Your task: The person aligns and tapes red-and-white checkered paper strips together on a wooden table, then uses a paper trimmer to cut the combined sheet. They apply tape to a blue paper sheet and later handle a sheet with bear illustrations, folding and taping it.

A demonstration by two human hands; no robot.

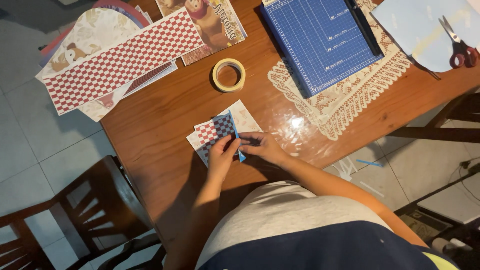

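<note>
A small red-and-white checkered paper piece point(214, 131) with a blue backing lies near the front edge of the brown wooden table point(160, 120), on top of pale patterned paper squares point(243, 116). My left hand point(220, 156) presses on the checkered piece from below. My right hand point(261, 144) pinches its blue edge point(239, 145), which stands folded up between both hands' fingertips.
A tape roll point(229, 75) sits behind the papers. A blue cutting board point(320, 40) rests on a lace mat point(350, 95). Red-handled scissors point(461, 50) lie on light blue paper at the far right. Checkered and patterned sheets point(115, 60) pile up left. A dark chair point(75, 210) stands lower left.
</note>
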